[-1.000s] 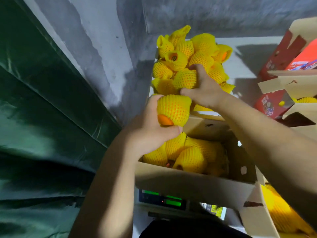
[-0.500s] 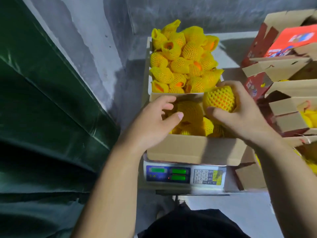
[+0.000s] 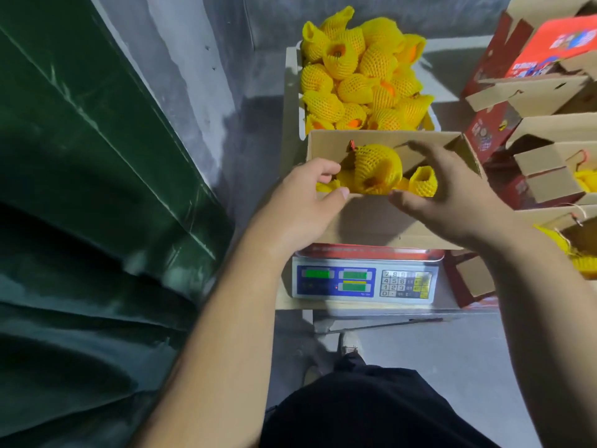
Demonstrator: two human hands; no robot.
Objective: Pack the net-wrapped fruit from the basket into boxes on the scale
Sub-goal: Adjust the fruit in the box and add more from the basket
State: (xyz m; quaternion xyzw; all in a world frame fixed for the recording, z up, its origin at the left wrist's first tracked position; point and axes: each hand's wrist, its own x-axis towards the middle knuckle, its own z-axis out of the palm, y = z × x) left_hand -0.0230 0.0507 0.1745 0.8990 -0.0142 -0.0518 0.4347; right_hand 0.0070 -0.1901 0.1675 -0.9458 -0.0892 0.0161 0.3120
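Note:
A white basket (image 3: 291, 92) heaped with yellow net-wrapped fruit (image 3: 361, 79) stands behind the scale (image 3: 365, 282). On the scale sits an open cardboard box (image 3: 371, 221) holding several wrapped fruit; one large fruit (image 3: 376, 166) lies on top in the middle, and a smaller one (image 3: 423, 181) is to its right. My left hand (image 3: 303, 202) grips the box's near-left corner, thumb on the front rim and fingers curled inside. Spread and blurred, my right hand (image 3: 452, 195) hovers over the box's right side and holds nothing.
A dark green tarp (image 3: 80, 189) fills the left side. Open red and brown cartons (image 3: 542, 92) stand to the right of the scale, and the nearer ones (image 3: 581, 253) hold yellow nets. Grey concrete floor (image 3: 436, 350) lies below the scale.
My right hand has let go of the fruit it carried; that fruit now lies in the box. My left hand has dropped onto the box's near-left corner. The view has tilted down.

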